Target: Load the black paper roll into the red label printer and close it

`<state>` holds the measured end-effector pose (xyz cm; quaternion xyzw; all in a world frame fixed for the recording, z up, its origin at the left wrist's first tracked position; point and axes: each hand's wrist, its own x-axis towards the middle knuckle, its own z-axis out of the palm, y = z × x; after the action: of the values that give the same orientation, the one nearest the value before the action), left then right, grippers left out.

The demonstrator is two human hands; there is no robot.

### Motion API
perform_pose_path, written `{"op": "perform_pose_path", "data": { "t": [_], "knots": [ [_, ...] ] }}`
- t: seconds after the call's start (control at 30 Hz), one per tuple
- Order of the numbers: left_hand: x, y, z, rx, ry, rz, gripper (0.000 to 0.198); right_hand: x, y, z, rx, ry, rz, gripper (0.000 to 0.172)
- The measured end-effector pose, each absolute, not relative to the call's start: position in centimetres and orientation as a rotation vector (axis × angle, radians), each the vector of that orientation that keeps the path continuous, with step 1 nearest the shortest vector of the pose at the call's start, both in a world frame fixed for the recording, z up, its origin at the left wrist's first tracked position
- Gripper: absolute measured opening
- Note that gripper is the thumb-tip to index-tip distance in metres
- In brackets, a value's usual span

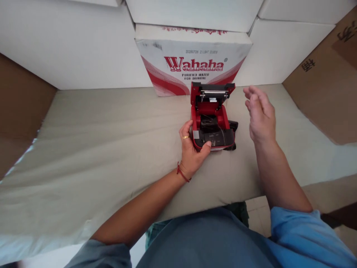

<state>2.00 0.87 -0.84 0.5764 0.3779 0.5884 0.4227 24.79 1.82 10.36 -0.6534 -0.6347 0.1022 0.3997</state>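
Observation:
A red and black label printer (228, 138) stands on the cloth-covered table with its lid (213, 86) raised. Inside the lid a metal bar and a roller show, and the bay below has a dark, shiny lining. My left hand (192, 149) grips the printer's front left corner, thumb on the black front panel and fingers along the red side. To the right of the printer, my right hand (260, 113) is raised, its fingers stretched out and nothing in it. A black object (233, 126), partly hidden, lies against the printer's right side; I cannot make out what it is.
Behind the printer stands a white and red Wahaha water carton (195, 56), with white boxes (92, 48) around it. Brown cardboard boxes flank the table at left (19, 111) and right (326, 82). A pale, wrinkled cloth (111, 141) covers the tabletop.

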Motion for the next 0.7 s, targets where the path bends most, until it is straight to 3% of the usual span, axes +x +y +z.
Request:
{"op": "perform_pose_path", "data": {
  "t": [0.1,0.2,0.47,0.6,0.7],
  "knots": [
    [1.9,1.1,-1.1,1.446,0.940,1.478,0.087,25.4,6.7,8.5,-1.560,-1.307,0.409,0.060],
    [1.8,1.4,-1.2,1.458,0.921,1.490,0.089,25.2,9.3,7.7,-1.534,-1.455,0.450,0.067],
    [1.7,1.6,-1.2,1.467,0.957,1.511,0.089,23.2,2.7,8.8,-1.506,-1.669,0.383,0.089],
    [1.7,1.3,-0.7,1.411,0.904,1.510,0.084,22.9,0.0,7.9,-1.428,-1.748,0.307,0.064],
    [1.0,1.4,-0.3,1.228,0.880,1.576,0.064,23.0,-0.2,7.2,-1.439,-1.778,0.257,0.056]
  ]
}}
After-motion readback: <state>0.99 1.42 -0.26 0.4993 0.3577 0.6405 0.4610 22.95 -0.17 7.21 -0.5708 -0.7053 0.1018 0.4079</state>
